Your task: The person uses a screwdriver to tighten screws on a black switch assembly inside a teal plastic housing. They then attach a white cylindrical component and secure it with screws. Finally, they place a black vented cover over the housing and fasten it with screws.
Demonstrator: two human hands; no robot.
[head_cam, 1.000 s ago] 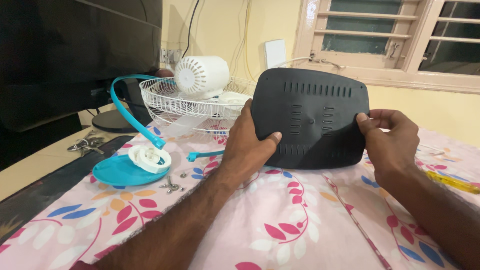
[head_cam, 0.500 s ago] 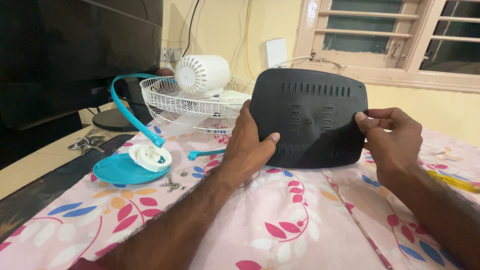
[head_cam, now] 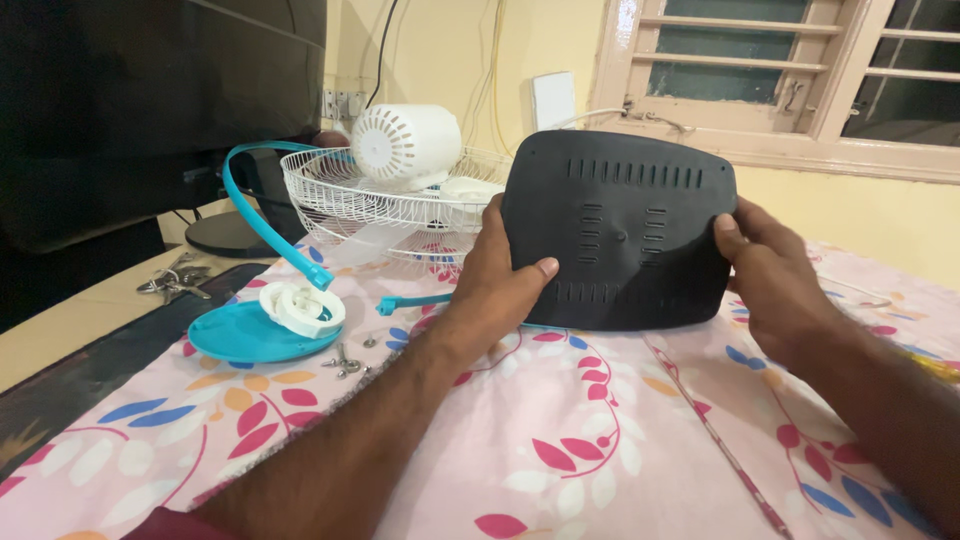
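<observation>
I hold a dark grey plastic cover (head_cam: 620, 230) with rows of vent slots upright in front of me, its lower edge close to the floral cloth (head_cam: 560, 450). My left hand (head_cam: 500, 275) grips its left edge, thumb across the front. My right hand (head_cam: 770, 270) grips its right edge the same way. Behind the cover lies a white wire fan guard (head_cam: 340, 200) with a white motor housing (head_cam: 405, 145) resting in it.
To the left sit a turquoise round base (head_cam: 235, 335) with a white ring piece (head_cam: 300, 308) on it, a curved turquoise arm (head_cam: 255, 205), loose screws (head_cam: 345, 358) and keys (head_cam: 170, 283). A dark screen (head_cam: 130, 110) stands at the left, a window (head_cam: 790, 70) behind.
The cover and both hands have stayed almost still, drifting only slightly left in view.
</observation>
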